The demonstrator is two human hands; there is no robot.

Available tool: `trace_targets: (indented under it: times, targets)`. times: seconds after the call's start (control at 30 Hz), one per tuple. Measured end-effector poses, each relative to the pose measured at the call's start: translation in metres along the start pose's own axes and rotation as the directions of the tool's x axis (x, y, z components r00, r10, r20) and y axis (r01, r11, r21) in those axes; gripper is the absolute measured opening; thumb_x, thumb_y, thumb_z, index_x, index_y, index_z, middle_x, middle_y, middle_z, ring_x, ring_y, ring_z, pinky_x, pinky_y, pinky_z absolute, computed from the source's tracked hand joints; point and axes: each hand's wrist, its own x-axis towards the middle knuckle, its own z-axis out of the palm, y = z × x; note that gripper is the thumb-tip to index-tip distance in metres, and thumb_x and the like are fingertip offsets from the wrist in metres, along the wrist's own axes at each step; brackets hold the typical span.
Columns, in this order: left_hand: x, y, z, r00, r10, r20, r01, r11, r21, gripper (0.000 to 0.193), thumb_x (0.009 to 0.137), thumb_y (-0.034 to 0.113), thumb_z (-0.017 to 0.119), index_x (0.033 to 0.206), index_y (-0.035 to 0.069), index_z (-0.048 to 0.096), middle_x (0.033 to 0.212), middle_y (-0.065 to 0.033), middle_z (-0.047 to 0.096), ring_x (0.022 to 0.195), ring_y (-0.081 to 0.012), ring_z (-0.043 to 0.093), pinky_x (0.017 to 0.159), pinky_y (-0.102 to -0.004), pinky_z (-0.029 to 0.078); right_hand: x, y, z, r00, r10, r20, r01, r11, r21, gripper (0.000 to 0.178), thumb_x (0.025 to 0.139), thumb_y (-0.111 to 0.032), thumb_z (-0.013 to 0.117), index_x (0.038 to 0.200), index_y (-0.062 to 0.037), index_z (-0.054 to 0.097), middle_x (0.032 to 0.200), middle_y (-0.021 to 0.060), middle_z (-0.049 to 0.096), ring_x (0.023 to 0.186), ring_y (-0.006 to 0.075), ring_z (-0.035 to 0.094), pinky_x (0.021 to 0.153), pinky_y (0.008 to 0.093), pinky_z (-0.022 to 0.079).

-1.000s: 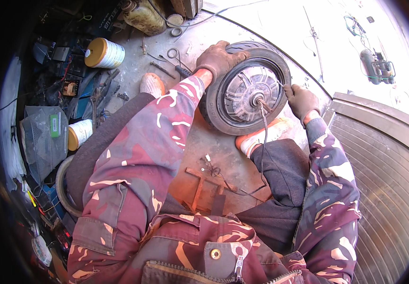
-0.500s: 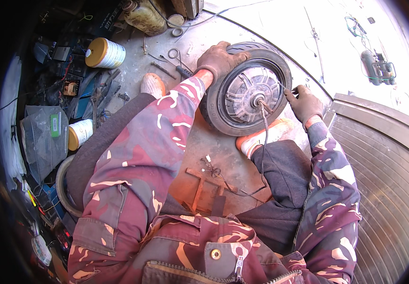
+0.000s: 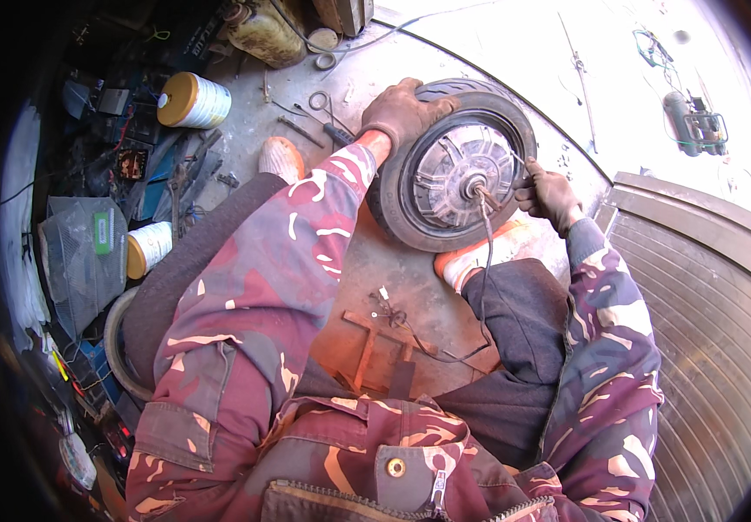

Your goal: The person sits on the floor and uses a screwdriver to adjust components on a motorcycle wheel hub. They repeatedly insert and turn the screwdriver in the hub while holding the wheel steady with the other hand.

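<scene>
Right hand (image 3: 553, 198) has rolled, fingers curled round thin tool (image 3: 518, 157) — left hand (image 3: 403, 113) clasps tyre (image 3: 400, 216).

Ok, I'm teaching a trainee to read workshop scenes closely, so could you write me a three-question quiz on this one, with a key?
1. True or false: the gloved left hand is clear of the tire.

2. Multiple choice: at which edge of the wheel, as pictured, is the gloved right hand?
a) left
b) right
c) bottom

3. Short answer: what runs down from the middle of the wheel?

Key:
1. False: it rests on the tire, at the upper left.
2. b
3. A dark cable.
</scene>
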Motion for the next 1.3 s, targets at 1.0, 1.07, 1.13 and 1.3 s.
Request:
trace_targets:
  times: [1.0, 1.07, 1.13, 1.3]
  targets:
    - [0.009, -0.011, 0.009, 0.993, 0.029, 0.113, -0.052, 0.978, 0.200, 0.046, 0.108, 0.054, 0.052, 0.153, 0.044, 0.057, 0.161, -0.0180, 0.052, 0.144, -0.0360, 0.060, 0.120, -0.0422, 0.048, 0.010, 0.017, -0.001, 0.998, 0.048, 0.030, -0.057, 0.859, 0.509, 0.053, 0.120, -0.038, 0.034, 0.115, 0.0004, 0.071, 0.073, -0.0037, 0.060, 0.054, 0.0072, 0.047, 0.044, 0.0192, 0.038]
    - [0.003, -0.002, 0.001, 0.994, -0.027, 0.105, 0.013, 0.992, 0.127, 0.059, 0.104, 0.063, 0.055, 0.155, 0.032, 0.057, 0.160, -0.0191, 0.054, 0.143, -0.0350, 0.060, 0.120, -0.0412, 0.047, 0.009, 0.017, -0.003, 1.000, 0.011, 0.013, -0.015, 0.944, 0.331, 0.057, 0.119, -0.043, 0.038, 0.113, 0.0019, 0.072, 0.079, 0.0014, 0.068, 0.059, 0.0102, 0.058, 0.047, 0.0238, 0.044]
    - [-0.002, 0.005, -0.006, 0.991, -0.083, 0.104, 0.078, 0.995, 0.054, 0.077, 0.101, 0.071, 0.058, 0.158, 0.021, 0.057, 0.159, -0.0202, 0.056, 0.143, -0.0341, 0.060, 0.121, -0.0403, 0.046, 0.002, 0.013, -0.007, 0.995, -0.023, -0.101, 0.028, 0.998, 0.054, 0.060, 0.118, -0.047, 0.041, 0.113, 0.0029, 0.073, 0.084, 0.0055, 0.072, 0.063, 0.0114, 0.064, 0.049, 0.0260, 0.048]
    - [-0.009, 0.012, -0.016, 0.991, -0.089, 0.100, 0.089, 0.996, 0.010, 0.099, 0.092, 0.080, 0.062, 0.154, 0.003, 0.057, 0.156, -0.0218, 0.060, 0.140, -0.0347, 0.062, 0.119, -0.0389, 0.046, -0.024, -0.006, -0.009, 0.866, -0.424, -0.263, -0.027, 0.486, -0.873, 0.069, 0.105, -0.070, 0.052, 0.123, -0.0069, 0.072, 0.122, 0.0227, 0.077, 0.116, 0.0397, 0.075, 0.100, 0.0495, 0.055]
